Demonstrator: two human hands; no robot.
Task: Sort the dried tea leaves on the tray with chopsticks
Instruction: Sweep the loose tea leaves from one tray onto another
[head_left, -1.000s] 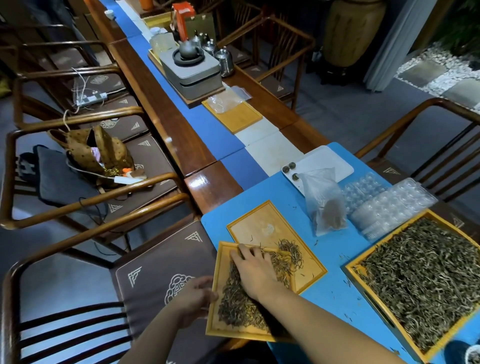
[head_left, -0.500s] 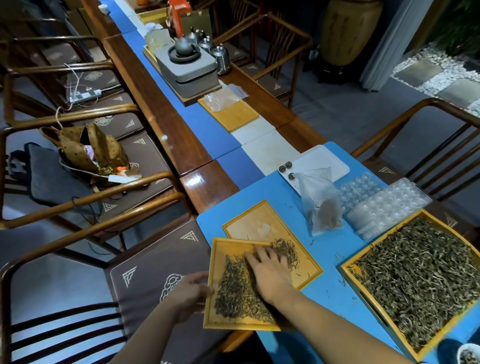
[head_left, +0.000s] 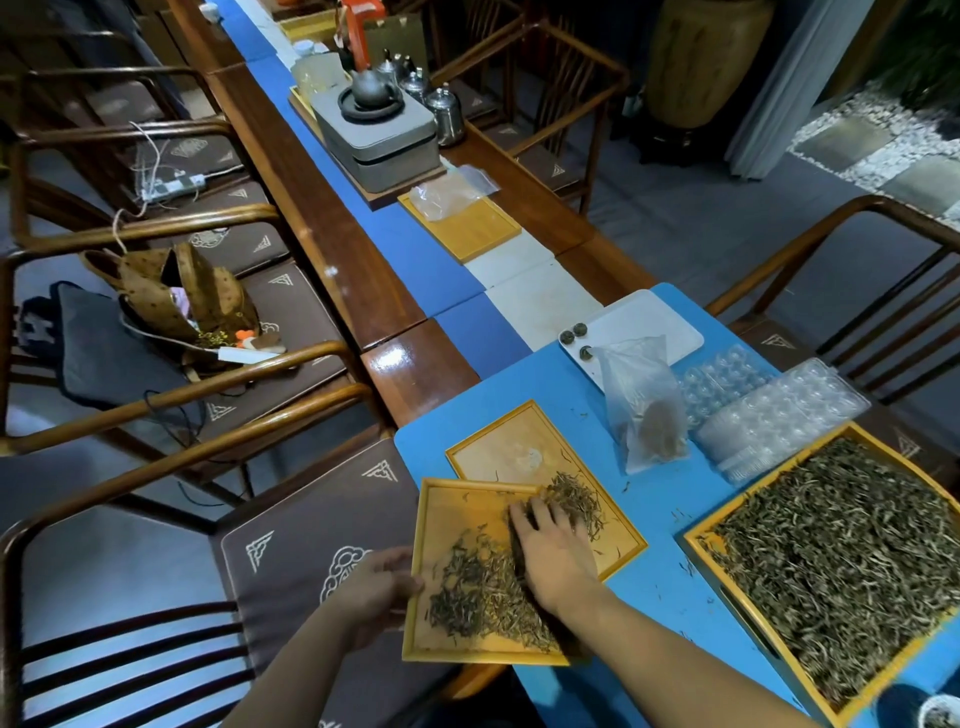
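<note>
- The left hand grips the left edge of a small bamboo tray, fingers curled round its rim.
- Dried tea leaves lie heaped on that tray.
- The right hand lies flat on the leaves, fingers spread, holding nothing.
- A second small tray sits partly beneath.
- A large tray of tea stands at far right.

The left hand grips the nine o'clock edge of a small tray hanging off the blue mat; the right hand lies flat, fingers spread, on the tea leaves there; a second tray at one o'clock is partly overlapped; a big tray of leaves sits at three o'clock.
</note>
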